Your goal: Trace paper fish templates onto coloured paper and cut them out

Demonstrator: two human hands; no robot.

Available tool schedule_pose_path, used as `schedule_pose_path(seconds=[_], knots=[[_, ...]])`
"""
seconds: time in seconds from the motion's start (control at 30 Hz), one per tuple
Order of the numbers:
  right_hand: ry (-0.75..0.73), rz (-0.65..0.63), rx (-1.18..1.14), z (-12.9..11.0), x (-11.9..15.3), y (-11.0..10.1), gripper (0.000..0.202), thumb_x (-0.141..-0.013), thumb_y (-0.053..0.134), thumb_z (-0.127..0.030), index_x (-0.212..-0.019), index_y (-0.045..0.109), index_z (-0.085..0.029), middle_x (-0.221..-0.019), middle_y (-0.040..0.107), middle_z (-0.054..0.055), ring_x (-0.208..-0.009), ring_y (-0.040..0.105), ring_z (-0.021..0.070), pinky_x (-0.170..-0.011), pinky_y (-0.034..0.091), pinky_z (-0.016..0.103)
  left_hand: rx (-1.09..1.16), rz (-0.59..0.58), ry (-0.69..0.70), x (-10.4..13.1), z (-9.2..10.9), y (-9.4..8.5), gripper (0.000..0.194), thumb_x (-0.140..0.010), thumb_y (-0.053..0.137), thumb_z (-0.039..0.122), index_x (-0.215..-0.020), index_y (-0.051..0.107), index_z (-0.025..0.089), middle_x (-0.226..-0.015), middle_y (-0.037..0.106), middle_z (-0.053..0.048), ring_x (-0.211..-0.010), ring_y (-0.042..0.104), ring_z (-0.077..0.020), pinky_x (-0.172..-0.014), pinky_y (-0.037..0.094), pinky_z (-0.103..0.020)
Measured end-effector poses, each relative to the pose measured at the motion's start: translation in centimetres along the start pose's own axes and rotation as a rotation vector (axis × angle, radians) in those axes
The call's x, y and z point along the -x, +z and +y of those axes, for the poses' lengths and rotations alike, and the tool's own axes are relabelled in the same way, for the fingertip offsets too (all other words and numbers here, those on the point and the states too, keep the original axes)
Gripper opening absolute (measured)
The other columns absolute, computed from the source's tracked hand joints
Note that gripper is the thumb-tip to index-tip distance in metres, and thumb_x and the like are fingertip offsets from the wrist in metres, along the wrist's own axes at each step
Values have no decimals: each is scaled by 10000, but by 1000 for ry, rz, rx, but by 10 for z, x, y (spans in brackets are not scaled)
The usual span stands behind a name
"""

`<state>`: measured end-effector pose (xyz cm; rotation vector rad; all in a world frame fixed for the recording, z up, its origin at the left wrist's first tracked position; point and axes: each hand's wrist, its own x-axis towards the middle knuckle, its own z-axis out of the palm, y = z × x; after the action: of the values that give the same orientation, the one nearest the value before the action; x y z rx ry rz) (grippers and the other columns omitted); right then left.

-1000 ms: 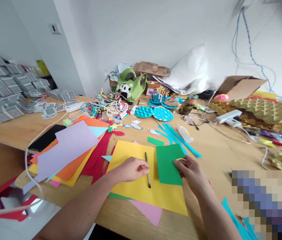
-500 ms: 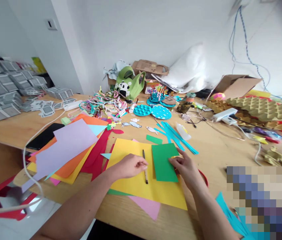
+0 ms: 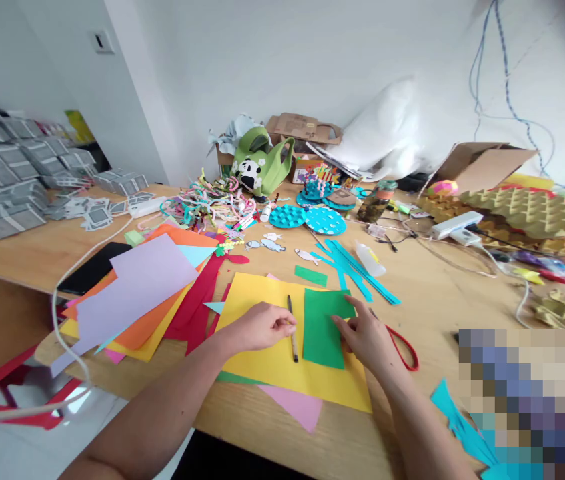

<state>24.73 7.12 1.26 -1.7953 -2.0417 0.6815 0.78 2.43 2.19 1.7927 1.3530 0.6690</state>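
A rectangle of green paper [image 3: 323,333] lies on a larger sheet of yellow paper [image 3: 257,293] near the table's front. At the green paper's right edge my right hand [image 3: 362,333] grips it, index finger and thumb on top, the other fingers tucked out of sight. My left hand [image 3: 268,325] rests loosely curled over the yellow sheet, its fingertips against or just above a pen [image 3: 295,350] lying there; I see nothing held in it. Red-handled scissors [image 3: 407,350] lie partly hidden beside my right wrist.
Left of the yellow sheet is a pile of coloured paper [image 3: 137,280] with a black phone [image 3: 95,267]. Blue strips [image 3: 349,270] and a glue bottle [image 3: 369,259] lie beyond. Pipe cleaners [image 3: 207,207], a green bag [image 3: 262,167] and egg trays [image 3: 512,210] stand farther back.
The green paper has turned slightly and shifted a little left on the yellow sheet, with my right hand moving along. More of the scissors shows. My left hand stays by the pen.
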Motion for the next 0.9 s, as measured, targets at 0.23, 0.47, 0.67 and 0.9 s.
schedule_pose_path(seconds=[0.23, 0.47, 0.67, 0.9], knots=[[-56, 157, 298, -20, 15, -4, 344, -928, 410, -416, -1089, 598, -177, -672, 688, 59, -625, 661, 240, -520, 343, 269, 71, 102, -17, -3, -4, -9, 244, -833, 532, 328, -887, 723, 187, -725, 727, -52, -627, 655, -173, -572, 442, -236], [-322, -150, 359, -75, 30, 19, 295, -933, 445, -373, -803, 617, -172, -720, 706, 112, -662, 677, 244, -540, 350, 270, -39, 126, -76, -5, -6, -15, 262, -846, 507, 351, -726, 682, 196, -670, 711, -39, -574, 634, -165, -531, 400, -229], [-287, -158, 372, -89, 24, 34, 170, -831, 487, -146, -701, 597, -147, -792, 713, 181, -704, 687, 274, -555, 369, 281, -177, 116, -88, -4, -3, -17, 255, -847, 493, 298, -678, 655, 196, -675, 713, -32, -614, 638, -165, -562, 380, -235], [-111, -212, -103, -63, 6, 1, 212, -869, 419, -268, -667, 453, -210, -601, 669, 45, -500, 628, 163, -474, 397, 236, -234, 91, -110, -2, 6, -18, 221, -839, 504, 275, -709, 663, 193, -697, 714, -20, -632, 630, -156, -576, 359, -237]])
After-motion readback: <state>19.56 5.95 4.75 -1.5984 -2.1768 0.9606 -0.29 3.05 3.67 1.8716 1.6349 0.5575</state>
